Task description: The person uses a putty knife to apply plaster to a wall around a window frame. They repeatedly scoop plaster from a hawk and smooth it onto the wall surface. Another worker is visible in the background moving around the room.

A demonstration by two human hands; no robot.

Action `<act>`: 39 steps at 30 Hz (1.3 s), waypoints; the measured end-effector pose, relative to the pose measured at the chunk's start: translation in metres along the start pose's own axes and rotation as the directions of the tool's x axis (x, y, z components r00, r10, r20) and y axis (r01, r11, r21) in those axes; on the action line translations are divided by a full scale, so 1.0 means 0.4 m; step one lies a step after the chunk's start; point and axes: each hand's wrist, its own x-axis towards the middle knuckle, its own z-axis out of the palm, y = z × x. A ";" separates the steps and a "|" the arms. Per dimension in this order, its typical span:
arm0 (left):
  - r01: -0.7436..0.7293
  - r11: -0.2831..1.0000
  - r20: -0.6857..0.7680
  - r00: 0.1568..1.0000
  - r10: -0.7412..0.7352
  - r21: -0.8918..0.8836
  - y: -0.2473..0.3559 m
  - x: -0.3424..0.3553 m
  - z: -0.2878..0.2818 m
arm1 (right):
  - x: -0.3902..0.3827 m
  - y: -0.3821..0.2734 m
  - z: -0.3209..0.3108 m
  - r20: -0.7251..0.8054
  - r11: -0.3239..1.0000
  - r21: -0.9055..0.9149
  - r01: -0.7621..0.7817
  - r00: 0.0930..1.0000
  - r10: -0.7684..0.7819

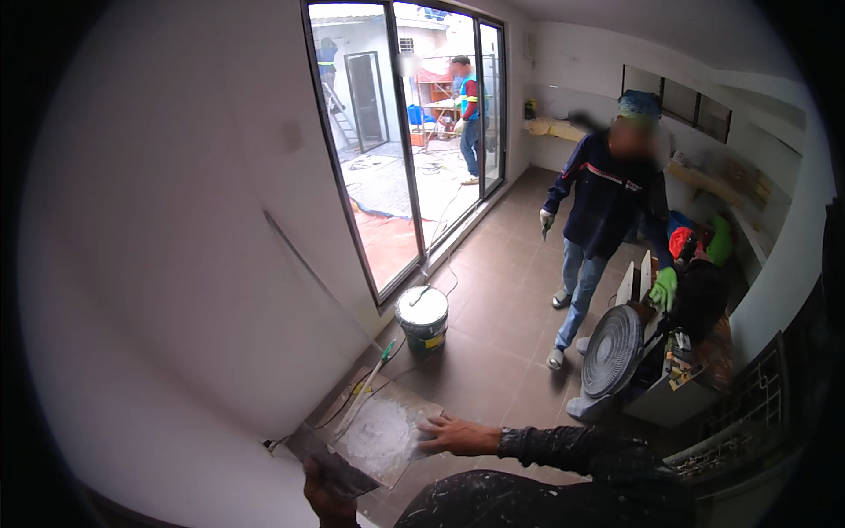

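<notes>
At the bottom, my left hand (327, 495) is closed round a dark, flat-bladed trowel (350, 475) close to the white wall. My right hand (456, 435) reaches in from the right with its fingers stretched and slightly apart, over the right edge of a board (429, 407). Whether the fingertips touch the board cannot be made out. White powdery or pasty material (380, 431) covers the board's middle. I see nothing held in the right hand. Both my dark sleeves carry white specks.
A long pole (308, 267) with a green grip leans on the wall. Beyond the board stands a lidded bucket (422, 317), cables beside it. A co-worker (607, 194) with gloved hands stands by a fan (612, 352) and piled items. Sliding glass doors (405, 150) show people outside.
</notes>
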 end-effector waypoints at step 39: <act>0.463 0.535 -0.685 0.637 0.354 0.706 -0.028 -0.332 -0.130 | 0.228 0.168 0.638 0.354 0.470 0.676 -0.568 0.809 0.470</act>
